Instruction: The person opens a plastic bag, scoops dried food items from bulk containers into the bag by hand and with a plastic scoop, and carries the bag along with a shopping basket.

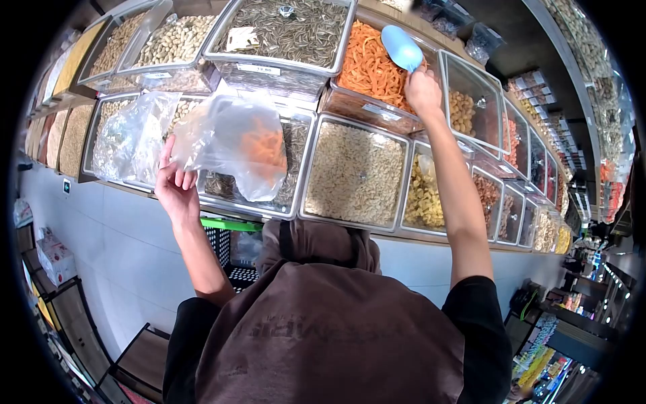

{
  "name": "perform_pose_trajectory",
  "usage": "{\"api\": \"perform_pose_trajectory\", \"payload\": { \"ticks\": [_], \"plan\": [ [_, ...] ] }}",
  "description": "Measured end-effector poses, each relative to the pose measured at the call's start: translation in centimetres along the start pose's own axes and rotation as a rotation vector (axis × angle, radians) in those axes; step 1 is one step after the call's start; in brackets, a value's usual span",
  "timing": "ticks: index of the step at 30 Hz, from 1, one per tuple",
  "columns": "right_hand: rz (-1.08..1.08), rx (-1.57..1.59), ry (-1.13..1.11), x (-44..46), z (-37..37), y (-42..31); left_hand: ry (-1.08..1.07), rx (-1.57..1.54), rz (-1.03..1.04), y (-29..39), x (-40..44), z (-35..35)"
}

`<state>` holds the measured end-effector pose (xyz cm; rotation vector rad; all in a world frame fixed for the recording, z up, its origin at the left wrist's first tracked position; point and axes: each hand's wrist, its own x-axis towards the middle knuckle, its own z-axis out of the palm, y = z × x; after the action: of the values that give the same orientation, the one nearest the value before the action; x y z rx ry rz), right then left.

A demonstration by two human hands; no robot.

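Note:
In the head view, my right hand (pixel 423 92) is closed around the handle of a light-blue scoop (pixel 402 48). The scoop lies over a bin of orange dried strips (pixel 370 64), its bowl tilted toward the upper left. My left hand (pixel 176 182) holds a clear plastic bag (pixel 232 138) by its edge, one finger stretched up along the plastic. Some orange strips (pixel 264 148) show inside the bag, which spreads over the lids of the lower bins. Another crumpled clear bag section (pixel 124 141) lies to the left; whether it is the same bag I cannot tell.
Around the hands stand bins of sunflower seeds (pixel 296 30), peanuts (pixel 176 39), pale seeds (pixel 356 172) and yellow pieces (pixel 424 192). A raised clear lid (pixel 474 101) is right of my right hand. A basket with a green rim (pixel 231 224) is below the counter.

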<state>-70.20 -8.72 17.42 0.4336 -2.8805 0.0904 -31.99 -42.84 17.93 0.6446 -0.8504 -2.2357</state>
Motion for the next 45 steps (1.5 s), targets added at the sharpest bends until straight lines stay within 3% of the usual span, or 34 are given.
{"api": "perform_pose_trajectory", "payload": {
  "ticks": [3, 4, 9, 17, 21, 23, 26, 27, 28, 29, 31, 33, 35, 36, 37, 38, 39, 41, 45],
  "plan": [
    [0.028, 0.126, -0.099, 0.7, 1.3, -0.3, 0.082, 0.232, 0.066, -0.2, 0.2, 1.1],
    [0.023, 0.092, -0.239, 0.9, 1.4, -0.1, 0.083, 0.234, 0.064, -0.3, 0.2, 1.3],
    [0.038, 0.136, -0.238, 0.8, 1.6, 2.0, 0.059, 0.492, 0.031, -1.8, 0.4, 3.1],
    [-0.095, 0.103, -0.461, -1.0, -4.0, 4.1, -0.347, 0.554, 0.013, -6.2, -0.1, 12.5],
    [-0.109, 0.071, -0.511, -3.2, -8.1, 4.4, -0.408, 0.676, -0.07, -8.1, 0.9, 14.6],
    [-0.087, 0.155, -0.513, -4.0, -8.3, 6.1, -0.228, 0.806, 0.139, -8.3, 1.1, 14.9],
    [-0.02, 0.415, -0.284, -6.5, -10.1, 8.1, -0.025, 0.878, 0.254, -8.0, 2.1, 13.3],
    [-0.018, 0.421, -0.284, -6.6, -10.5, 9.0, 0.047, 0.897, 0.274, -7.8, 2.2, 13.2],
    [0.029, 0.466, -0.31, -6.8, -10.9, 9.9, 0.109, 1.122, 0.489, -7.9, 2.7, 12.5],
    [0.078, 0.509, -0.338, -7.1, -11.3, 10.7, 0.104, 1.131, 0.487, -8.4, 2.8, 12.5],
    [0.128, 0.581, -0.4, -7.4, -11.8, 11.9, 0.327, 1.48, 0.818, -10.0, 3.4, 12.5],
    [0.184, 0.714, -0.476, -7.5, -12.1, 12.3, 0.351, 1.566, 0.896, -12.4, 4.8, 11.2],
    [0.18, 0.757, -0.485, -7.6, -11.1, 12.2, 0.122, 1.717, 0.144, -12.9, 4.6, 11.2],
    [0.088, 0.752, -0.377, -7.7, -9.7, 12.5, 0.128, 1.725, 0.159, -13.7, 4.9, 9.7],
    [-0.001, 0.744, -0.269, -7.9, -8.8, 12.5, 0.124, 1.545, 0.193, -14.8, 5.4, 7.5],
    [-0.012, 0.795, -0.3, -8.0, -9.0, 12.1, 0.117, 1.364, 0.225, -15.3, 5.7, 6.6],
    [-0.014, 0.811, -0.291, -7.8, -8.9, 12.1, 0.117, 1.372, 0.242, -14.7, 4.5, 8.1],
    [0.059, 0.731, -0.378, -7.6, -8.3, 12.1, 0.124, 0.594, 0.346, -12.9, 0.0, 12.2],
    [0.04, 0.726, -0.275, -6.6, -5.3, 11.8, 0.078, 0.547, 0.442, -10.4, -2.2, 16.3]
  ]
}}
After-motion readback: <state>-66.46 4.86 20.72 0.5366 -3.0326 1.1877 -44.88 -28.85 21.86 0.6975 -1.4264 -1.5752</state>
